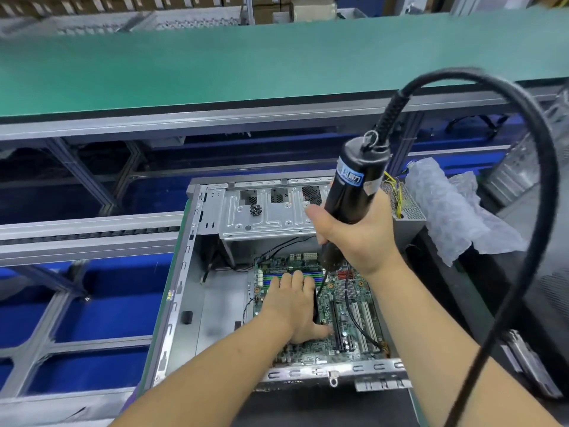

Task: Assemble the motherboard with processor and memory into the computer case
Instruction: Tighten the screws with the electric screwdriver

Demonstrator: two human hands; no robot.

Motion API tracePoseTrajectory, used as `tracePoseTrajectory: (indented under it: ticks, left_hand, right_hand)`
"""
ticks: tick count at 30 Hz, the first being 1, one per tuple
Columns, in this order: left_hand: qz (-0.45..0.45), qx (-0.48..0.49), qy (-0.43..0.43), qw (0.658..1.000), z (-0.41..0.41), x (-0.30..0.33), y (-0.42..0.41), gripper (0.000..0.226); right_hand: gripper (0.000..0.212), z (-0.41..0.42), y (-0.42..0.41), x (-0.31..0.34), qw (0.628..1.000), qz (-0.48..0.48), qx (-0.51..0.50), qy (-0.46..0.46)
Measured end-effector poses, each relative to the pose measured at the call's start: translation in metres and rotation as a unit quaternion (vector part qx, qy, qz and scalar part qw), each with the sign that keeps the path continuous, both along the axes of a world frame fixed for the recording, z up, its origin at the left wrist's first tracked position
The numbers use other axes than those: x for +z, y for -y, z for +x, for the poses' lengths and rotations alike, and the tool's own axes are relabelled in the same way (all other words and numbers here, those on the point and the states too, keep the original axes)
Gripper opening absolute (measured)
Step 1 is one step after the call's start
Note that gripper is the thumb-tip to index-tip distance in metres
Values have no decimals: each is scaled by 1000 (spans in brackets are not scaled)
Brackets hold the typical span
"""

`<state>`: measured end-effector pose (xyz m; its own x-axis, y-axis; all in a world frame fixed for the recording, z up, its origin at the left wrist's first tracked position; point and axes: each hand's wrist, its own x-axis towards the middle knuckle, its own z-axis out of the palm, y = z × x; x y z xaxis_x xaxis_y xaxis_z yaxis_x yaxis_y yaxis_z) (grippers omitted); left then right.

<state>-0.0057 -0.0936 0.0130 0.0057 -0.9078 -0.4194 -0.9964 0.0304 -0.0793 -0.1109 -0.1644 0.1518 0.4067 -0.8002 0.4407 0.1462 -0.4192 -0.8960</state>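
- Right hand [360,232] grips a black electric screwdriver [351,198], tip down over the motherboard [348,303].
- Left hand [295,306] lies flat, fingers straight, pressing the board.
- Motherboard sits inside the open computer case [184,303].
- Bubble wrap [446,211] lies beside the case.

Single view, head-worn, wide-angle: directed forward and steeply down from above the open computer case [197,272], seen at arm's length; green conveyor [246,66] taken in beyond. Edges visibly curved.
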Motion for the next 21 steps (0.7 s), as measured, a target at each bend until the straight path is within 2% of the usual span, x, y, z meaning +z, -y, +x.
tracePoseTrajectory:
  ticks: [5, 10, 15, 21]
  left_hand:
    - [14, 3, 11, 1000, -2, -1, 3, 105]
    - [9, 15, 39, 999, -9, 1, 2, 107]
    - [12, 19, 66, 998, -14, 6, 0, 106]
    - [-4, 22, 58, 998, -14, 6, -2, 103]
  right_hand:
    - [29, 0, 7, -1, 999, 16, 22, 19]
    - [43, 5, 3, -3, 1000, 18, 20, 9]
    - [33, 4, 3, -3, 1000, 11, 5, 15]
    - [27, 1, -2, -5, 1000, 10, 15, 20]
